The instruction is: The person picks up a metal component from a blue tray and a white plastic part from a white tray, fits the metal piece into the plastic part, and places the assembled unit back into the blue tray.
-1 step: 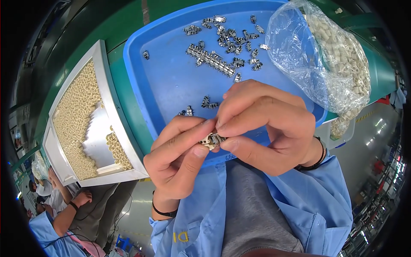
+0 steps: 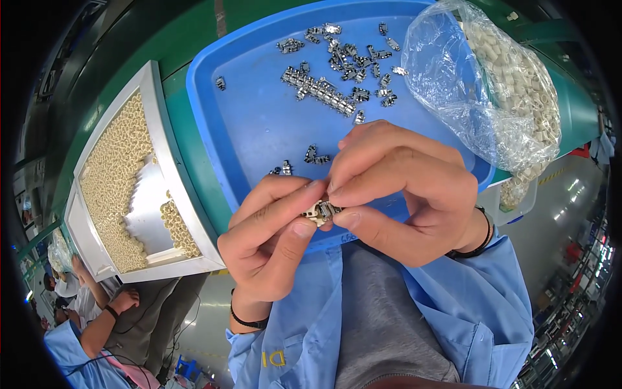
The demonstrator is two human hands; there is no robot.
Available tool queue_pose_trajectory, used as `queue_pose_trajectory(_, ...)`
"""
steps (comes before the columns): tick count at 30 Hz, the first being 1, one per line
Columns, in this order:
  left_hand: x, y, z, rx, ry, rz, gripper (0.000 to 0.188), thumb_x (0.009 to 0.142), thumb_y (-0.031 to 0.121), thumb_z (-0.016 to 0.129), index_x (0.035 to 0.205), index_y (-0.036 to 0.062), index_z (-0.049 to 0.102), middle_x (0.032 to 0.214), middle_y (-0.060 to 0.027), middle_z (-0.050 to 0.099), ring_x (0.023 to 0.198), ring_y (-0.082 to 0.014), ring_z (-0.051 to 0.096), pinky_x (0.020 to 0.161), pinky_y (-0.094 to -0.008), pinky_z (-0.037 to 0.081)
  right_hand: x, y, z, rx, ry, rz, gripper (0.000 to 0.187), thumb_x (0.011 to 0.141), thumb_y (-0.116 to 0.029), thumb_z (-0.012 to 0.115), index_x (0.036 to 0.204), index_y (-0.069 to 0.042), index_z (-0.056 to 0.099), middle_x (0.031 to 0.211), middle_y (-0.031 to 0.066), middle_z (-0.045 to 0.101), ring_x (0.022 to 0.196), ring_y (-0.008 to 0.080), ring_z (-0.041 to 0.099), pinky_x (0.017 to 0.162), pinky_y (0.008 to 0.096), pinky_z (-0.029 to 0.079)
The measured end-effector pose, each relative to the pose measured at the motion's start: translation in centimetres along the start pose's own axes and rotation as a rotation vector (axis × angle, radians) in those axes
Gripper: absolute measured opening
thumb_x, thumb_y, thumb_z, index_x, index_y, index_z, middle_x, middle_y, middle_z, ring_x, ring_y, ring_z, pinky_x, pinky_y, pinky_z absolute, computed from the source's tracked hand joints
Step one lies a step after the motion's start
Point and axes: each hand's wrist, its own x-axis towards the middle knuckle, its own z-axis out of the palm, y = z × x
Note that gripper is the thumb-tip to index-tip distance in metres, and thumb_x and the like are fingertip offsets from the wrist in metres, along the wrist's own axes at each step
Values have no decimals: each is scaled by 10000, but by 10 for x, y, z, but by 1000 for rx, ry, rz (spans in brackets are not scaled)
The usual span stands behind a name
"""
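Over the near edge of a blue tray [image 2: 253, 123], my two hands meet at the fingertips. My left hand [image 2: 265, 240] pinches a small cream plastic part [image 2: 313, 214] between thumb and fingers. Against it sits a small silver metal clip [image 2: 329, 211], which my right hand [image 2: 414, 194] grips with thumb and forefinger. The two pieces touch; the fingers hide much of them, so I cannot tell how far they are joined. Loose metal clips [image 2: 315, 155] lie in the tray just beyond my fingers, and a bigger scatter of metal clips [image 2: 350, 61] is farther back.
At left, a white-framed tray [image 2: 184, 194] holds many cream ring-shaped parts [image 2: 116, 188]. A clear plastic bag [image 2: 447, 84] of cream parts [image 2: 518, 84] overlaps the blue tray's right side. A co-worker's arm [image 2: 100, 327] shows at lower left.
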Motion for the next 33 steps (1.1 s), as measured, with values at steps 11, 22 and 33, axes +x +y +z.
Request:
queue_pose_trajectory(11, -2, 0, -1, -206, 0, -136, 318, 932, -85, 643, 1248, -109, 661, 1134, -230, 643, 864, -230, 685, 736, -313, 585, 1, -5, -4, 0, -14, 39, 212, 754, 27, 803, 953, -8, 739, 952, 120, 714, 797, 212, 679, 884, 439, 504)
queue_pose_trajectory(22, -3, -2, -4, -243, 25, -199, 314, 908, -82, 682, 1222, -93, 684, 1102, -220, 656, 845, -226, 692, 710, -295, 583, -1, -4, -4, -50, -23, 31, 182, 750, 11, 816, 918, -18, 754, 918, 109, 724, 790, 197, 676, 891, 441, 498)
queue_pose_trajectory(33, 2, 1, -5, -82, -39, -106, 293, 875, -66, 721, 1167, -90, 714, 1045, -218, 676, 837, -232, 694, 717, -305, 576, 3, -13, -8, -46, -37, 18, 183, 748, 8, 814, 920, -19, 756, 857, 96, 735, 766, 200, 689, 938, 458, 492)
